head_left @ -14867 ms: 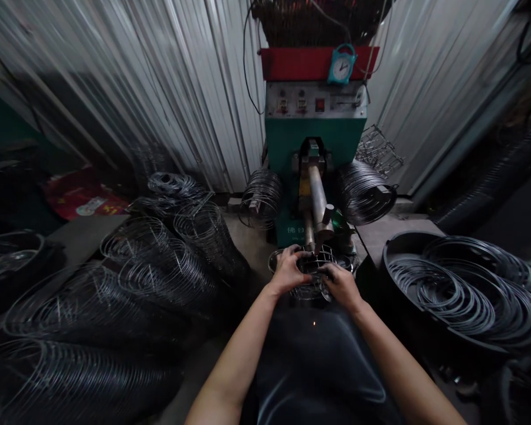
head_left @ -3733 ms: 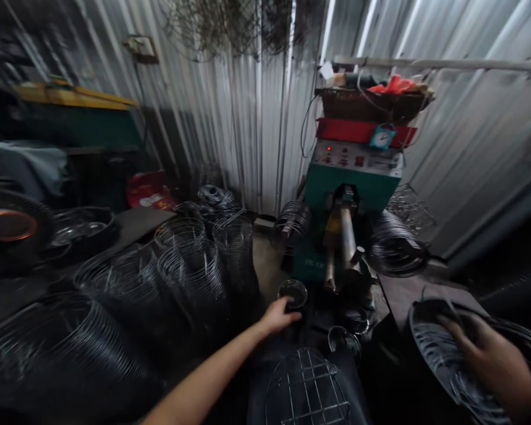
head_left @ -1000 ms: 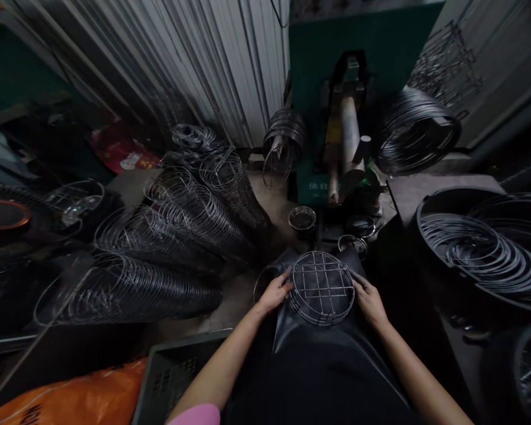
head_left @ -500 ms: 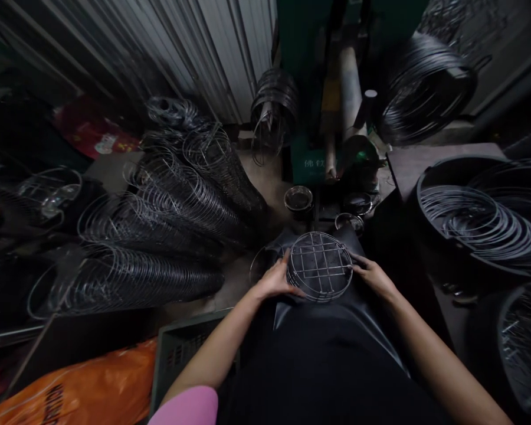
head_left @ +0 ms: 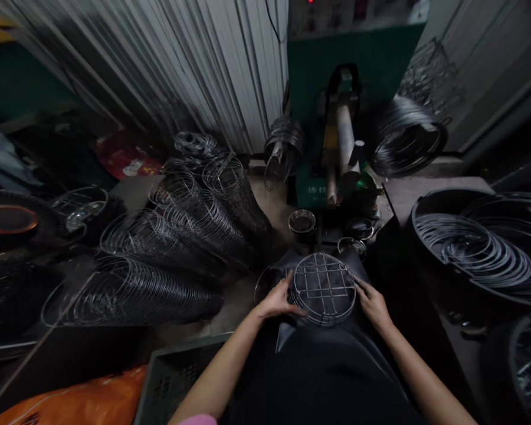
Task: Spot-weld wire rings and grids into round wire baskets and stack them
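Observation:
A round wire basket (head_left: 324,288) with a grid of crossed wires lies over the dark apron on my lap. My left hand (head_left: 278,300) holds its left side, thumb along the near rim and fingers at the far left. At the right rim, my right hand (head_left: 372,300) grips the wire edge with its fingertips. Left of the basket, a thin wire ring (head_left: 257,284) shows partly behind my left hand. Just beyond stands a green machine (head_left: 305,192) with a pale roller (head_left: 345,133).
Tall stacks of wire rings (head_left: 133,295) lean at the left. A black tub (head_left: 418,236) of wire hoops stands at the right, with another tub (head_left: 504,360) nearer. A green crate (head_left: 159,383) and an orange bag (head_left: 88,398) lie at the lower left.
The view has tilted up, so the hands, basket and machine sit lower in it. Both hands remain on the basket's rim.

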Demonstrator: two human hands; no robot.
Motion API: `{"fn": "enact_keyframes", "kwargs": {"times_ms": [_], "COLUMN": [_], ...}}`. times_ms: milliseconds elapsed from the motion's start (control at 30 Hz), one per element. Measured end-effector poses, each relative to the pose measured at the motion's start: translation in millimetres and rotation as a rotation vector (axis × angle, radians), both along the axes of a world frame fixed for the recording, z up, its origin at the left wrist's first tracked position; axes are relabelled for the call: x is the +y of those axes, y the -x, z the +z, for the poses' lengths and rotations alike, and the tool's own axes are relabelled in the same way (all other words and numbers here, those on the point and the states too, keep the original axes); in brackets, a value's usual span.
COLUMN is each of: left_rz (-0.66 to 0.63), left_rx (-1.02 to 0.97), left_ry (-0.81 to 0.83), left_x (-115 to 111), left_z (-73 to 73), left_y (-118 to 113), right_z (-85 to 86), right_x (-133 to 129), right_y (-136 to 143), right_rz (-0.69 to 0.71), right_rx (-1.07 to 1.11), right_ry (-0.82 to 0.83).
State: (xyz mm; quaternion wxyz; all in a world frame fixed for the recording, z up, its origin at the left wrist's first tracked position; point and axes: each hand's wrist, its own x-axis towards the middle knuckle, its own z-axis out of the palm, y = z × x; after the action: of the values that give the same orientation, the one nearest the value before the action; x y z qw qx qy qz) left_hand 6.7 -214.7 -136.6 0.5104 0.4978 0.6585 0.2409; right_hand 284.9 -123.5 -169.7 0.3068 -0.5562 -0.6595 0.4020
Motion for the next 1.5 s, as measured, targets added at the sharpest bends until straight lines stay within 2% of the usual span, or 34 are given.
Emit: {"fn": "enact_keyframes", "kwargs": {"times_ms": [100, 167, 233, 300, 467, 733, 967, 1167, 1233, 1333, 1433, 1500], "left_rz": [0.217, 0.355, 0.391, 0.368, 0.308, 0.197, 0.146, -0.089, -0.116, -0.048, -0.012, -0.003], "left_rx": [-0.381, -0.47, -0.481, -0.469, -0.388, -0.233, -0.207, -0.276, -0.207, 0.014, 0.2, 0.227], "left_ry": [0.006, 0.022, 0.032, 0.014, -0.098, -0.153, -0.101, 0.085, 0.056, -0.039, -0.006, 0.0], "left_x": [-2.2, 2.0, 9.2, 15.6, 18.2, 20.2, 22.5, 11.4, 9.6, 8.5, 7.6, 6.5], "left_z": [0.1, 2.8, 6.7, 10.2, 11.7, 11.4, 11.9, 24.6, 25.8, 23.3, 19.2, 15.8], "left_y": [13.8, 13.9, 7.8, -0.4, -9.2, -5.3, 1.5, 16.3, 11.2, -4.7, -19.7, -24.2], "right_z": [6.0, 12.1, 19.3, 27.2, 42.7, 37.7, 34.0, 34.8, 35.9, 34.5, 28.4, 23.4], "right_x": [-1.7, 0.4, 2.9, 3.7, -1.1, 6.8, 9.2, 1.6, -0.6, -3.0, -4.2, -4.8], "right_y": [-1.9, 0.0, 4.2, 9.1, 17.5, 18.9, 15.3, 8.8, 8.7, 10.1, 11.5, 11.5], "right_rz": [-0.123, -0.111, -0.061, -0.042, -0.056, 0.012, 0.045, 0.024, 0.02, -0.005, -0.027, -0.031], "right_rx": [0.061, 0.065, 0.069, 0.092, 0.114, 0.134, 0.122, 0.155, 0.192, 0.243, 0.25, 0.243], "right_ry": [0.036, 0.069, 0.106, 0.115, 0.004, 0.082, 0.134, 0.216, 0.279, 0.338, 0.316, 0.282]}}
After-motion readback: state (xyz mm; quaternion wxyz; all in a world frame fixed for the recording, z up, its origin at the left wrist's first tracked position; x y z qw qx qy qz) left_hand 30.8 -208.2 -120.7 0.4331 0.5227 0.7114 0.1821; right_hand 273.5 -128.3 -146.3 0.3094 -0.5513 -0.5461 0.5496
